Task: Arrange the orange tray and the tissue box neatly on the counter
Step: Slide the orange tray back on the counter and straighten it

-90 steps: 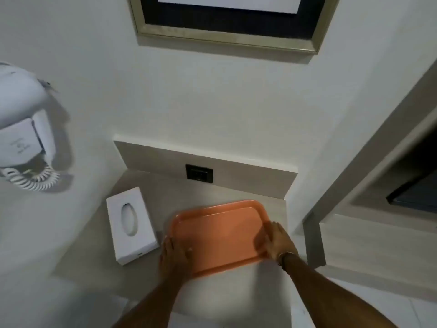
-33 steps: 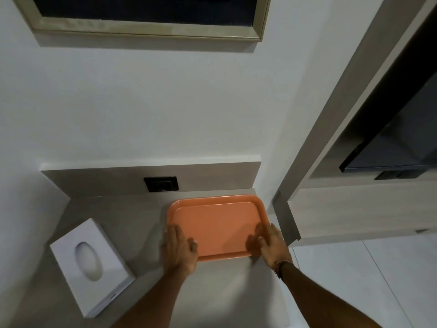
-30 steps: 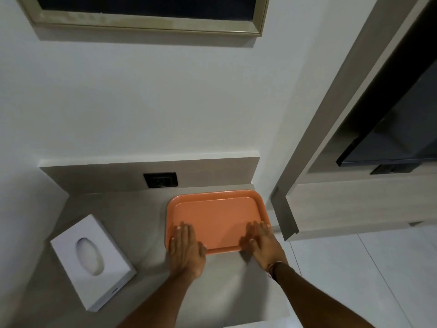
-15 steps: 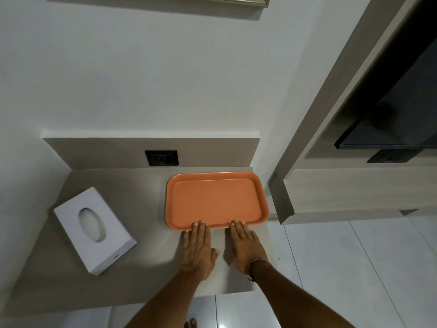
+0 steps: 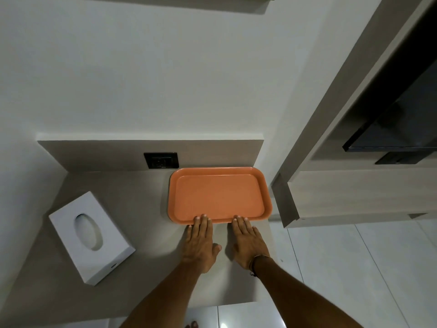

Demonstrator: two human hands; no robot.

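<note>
The beige counter (image 5: 123, 200) fills the lower left of the view, set in a corner of white wall with a low backsplash panel (image 5: 94, 153) along its far edge. On its right half lies the orange tray (image 5: 218, 194), flat and square to the counter, its far rim close against the backsplash and its right rim near the counter's right edge. Well apart from it, toward the left front, sits the white tissue box (image 5: 91, 235) (turned at an angle to the counter's edges, its oval opening facing up). Both hands rest palm down on the counter just in front of the tray, fingers straight and together, gripping nothing: the left hand (image 5: 200, 243) has its fingertips (image 5: 201, 218) touching the tray's near rim, and the right hand (image 5: 248, 242), with a thin band (image 5: 256, 261) at the wrist, does the same beside it. A small black wall socket (image 5: 161, 160) sits in the backsplash, just left of the tray's far corner.
</note>
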